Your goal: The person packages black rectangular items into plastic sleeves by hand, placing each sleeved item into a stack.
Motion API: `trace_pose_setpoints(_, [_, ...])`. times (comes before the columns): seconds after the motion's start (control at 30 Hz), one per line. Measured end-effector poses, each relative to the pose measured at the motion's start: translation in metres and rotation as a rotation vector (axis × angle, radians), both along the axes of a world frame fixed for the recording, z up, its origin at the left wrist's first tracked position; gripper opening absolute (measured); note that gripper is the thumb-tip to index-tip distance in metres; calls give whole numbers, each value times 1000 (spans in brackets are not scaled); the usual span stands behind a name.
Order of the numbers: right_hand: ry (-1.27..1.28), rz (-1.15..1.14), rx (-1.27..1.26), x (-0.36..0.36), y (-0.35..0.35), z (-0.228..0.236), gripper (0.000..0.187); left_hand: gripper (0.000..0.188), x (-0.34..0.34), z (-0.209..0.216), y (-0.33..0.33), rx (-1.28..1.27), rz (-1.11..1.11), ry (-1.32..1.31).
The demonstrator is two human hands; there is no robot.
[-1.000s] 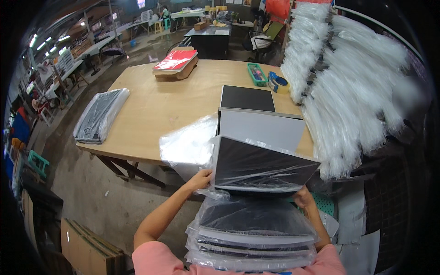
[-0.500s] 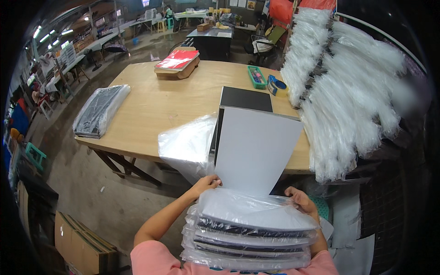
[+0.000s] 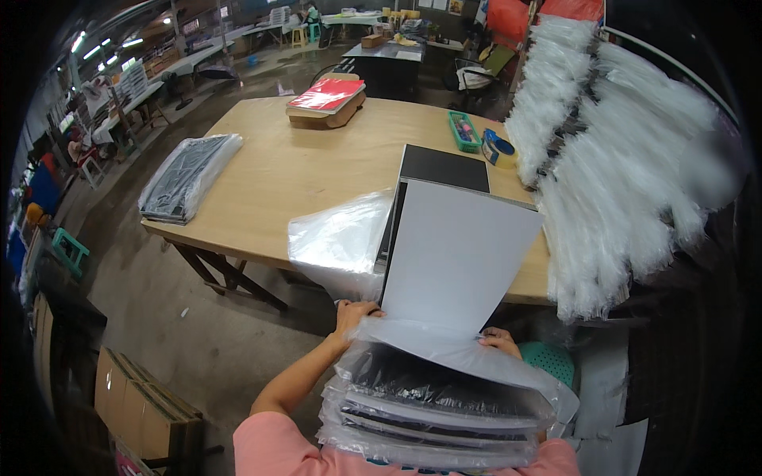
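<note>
A large white board (image 3: pixel 464 262) slopes down from the table edge toward me, its near end at the mouth of a clear plastic bag (image 3: pixel 444 341). My left hand (image 3: pixel 359 317) is closed at the board's near left corner, gripping it next to the bag's rim. Pinched at the near right corner, my right hand (image 3: pixel 500 341) holds the bag's edge; its palm is partly hidden. Below my hands, against my body, rises a stack of plastic-wrapped black and white boards (image 3: pixel 436 428). A black board (image 3: pixel 444 168) lies under the white one's far end.
Loose clear bags (image 3: pixel 341 238) hang over the wooden table's (image 3: pixel 317 170) near edge. A wrapped black bundle (image 3: pixel 190 178) lies at left, red-topped papers (image 3: pixel 327 94) at the back. A green basket (image 3: pixel 464 131) and tape rolls (image 3: pixel 498 148) sit near piled plastic bags (image 3: pixel 627 174) at right.
My right hand has moved left and in to the board's corner, taking hold of the bag's edge. The bag's mouth now lies up against the board's near end. The view has shifted slightly.
</note>
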State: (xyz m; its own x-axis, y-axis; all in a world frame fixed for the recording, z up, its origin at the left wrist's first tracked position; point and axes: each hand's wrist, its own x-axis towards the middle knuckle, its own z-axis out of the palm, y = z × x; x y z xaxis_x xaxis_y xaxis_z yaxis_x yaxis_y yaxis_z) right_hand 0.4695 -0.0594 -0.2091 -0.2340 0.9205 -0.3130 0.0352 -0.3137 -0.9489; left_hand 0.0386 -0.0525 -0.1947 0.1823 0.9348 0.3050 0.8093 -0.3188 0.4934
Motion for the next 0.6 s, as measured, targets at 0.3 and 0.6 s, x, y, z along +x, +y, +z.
trace_pose_setpoints(0.3, [-621, -258, 141, 27, 13, -32, 27, 28, -87, 103, 48, 377, 778, -117])
trace_pose_setpoints(0.6, [-656, 579, 877, -143, 60, 285, 23, 23, -102, 137, 75, 303, 338, -607])
